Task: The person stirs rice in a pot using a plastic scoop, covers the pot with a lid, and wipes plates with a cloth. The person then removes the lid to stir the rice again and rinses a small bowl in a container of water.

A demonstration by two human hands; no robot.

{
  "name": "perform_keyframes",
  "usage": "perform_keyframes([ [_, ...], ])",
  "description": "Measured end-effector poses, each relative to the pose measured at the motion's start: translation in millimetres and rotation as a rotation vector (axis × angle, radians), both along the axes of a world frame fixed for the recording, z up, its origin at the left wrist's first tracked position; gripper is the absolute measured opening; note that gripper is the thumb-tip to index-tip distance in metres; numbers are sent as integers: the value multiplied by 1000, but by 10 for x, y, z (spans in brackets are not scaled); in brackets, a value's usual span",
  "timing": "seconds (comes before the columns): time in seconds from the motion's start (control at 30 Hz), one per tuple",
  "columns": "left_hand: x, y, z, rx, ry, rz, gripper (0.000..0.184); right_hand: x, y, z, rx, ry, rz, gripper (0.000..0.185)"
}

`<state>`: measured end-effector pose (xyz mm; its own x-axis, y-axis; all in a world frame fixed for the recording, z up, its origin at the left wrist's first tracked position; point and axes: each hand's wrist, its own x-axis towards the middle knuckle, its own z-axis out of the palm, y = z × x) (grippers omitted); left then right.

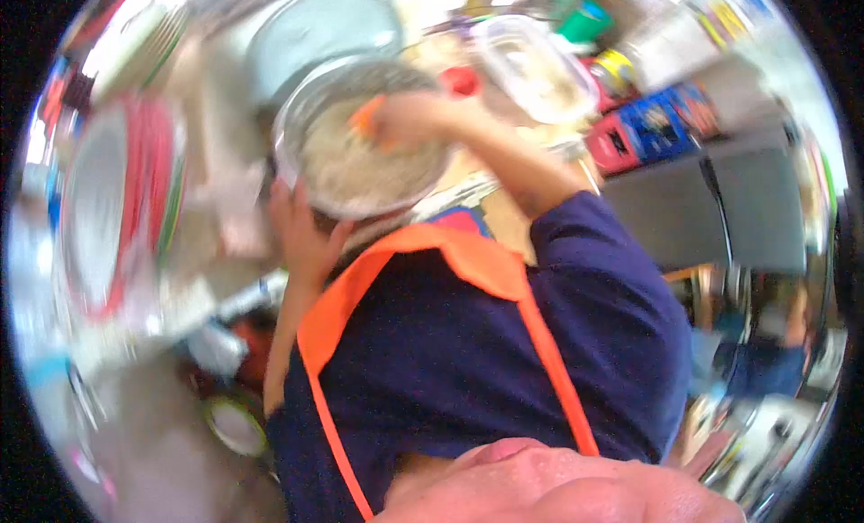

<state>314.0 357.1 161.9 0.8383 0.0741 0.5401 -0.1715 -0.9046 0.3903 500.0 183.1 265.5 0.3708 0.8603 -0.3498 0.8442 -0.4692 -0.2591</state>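
With 12 at the top of the view, a round bowl [290, 147] sits on the counter [427, 194] ahead of the torso, holding a pale, grainy mass [346, 167] that is too blurred to identify. The right hand [396, 122] reaches over it from about 3 o'clock, its fingers closed around something orange [364, 118]; motion smear and the hand itself hide most of that object, so its shape is unclear. The left hand [306, 230] is open, fingers spread against the bowl's outer wall at 7 to 8 o'clock; its grip underneath cannot be made out.

From the bowl, a blue-grey round piece [324, 32] lies at 11 o'clock, partly covered by the rim. A small red item [461, 80] is near the bowl at 2 o'clock, and a translucent container [535, 68] with indistinct pale contents lies farther out that way. A red-and-blue package [652, 131] is at 3 o'clock. Toward 8 to 9 o'clock, red-rimmed round ware [108, 208] is smeared by blur.
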Motion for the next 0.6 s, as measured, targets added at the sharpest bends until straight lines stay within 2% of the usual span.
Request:
perform_keyframes([
  [0.03,4,9,5,-27,46,-46,84,-83,-47,-194,107,-116,18,22],
  [0.07,56,111,-219,-51,82,-96,80,-279,-102,-150,75,-116,-210,22],
  [0.1,9,122,-202,-103,127,-116,73,-291,-93,-378,114,-149,-157,22],
  [0.13,4,192,-353,-133,24,-166,69,-468,-128,-206,117,-92,-278,21],
  [0.17,92,409,-658,-131,-120,-328,67,-508,-171,-258,133,-133,-255,21],
  [0.23,197,531,-845,-113,-70,-241,65,-631,-264,-251,198,-187,-252,21],
  [0.3,344,480,-865,-115,-71,-260,65,-596,-246,-654,284,-269,-226,23],
  [0.33,417,448,-880,-112,-78,-282,64,-663,-301,-641,278,-289,-300,23],
  [0.4,495,394,-866,-113,-116,-329,64,-924,-365,-475,460,-299,-321,25],
  [0.43,532,354,-879,-119,-129,-354,64,-1006,-375,-493,459,-316,-365,25],
  [0.5,549,360,-907,-122,-135,-374,63,-1083,-392,-561,695,-340,-409,26],
  [0.6,592,328,-896,-129,-153,-402,62,-1166,-422,-637,795,-422,-477,22],
])
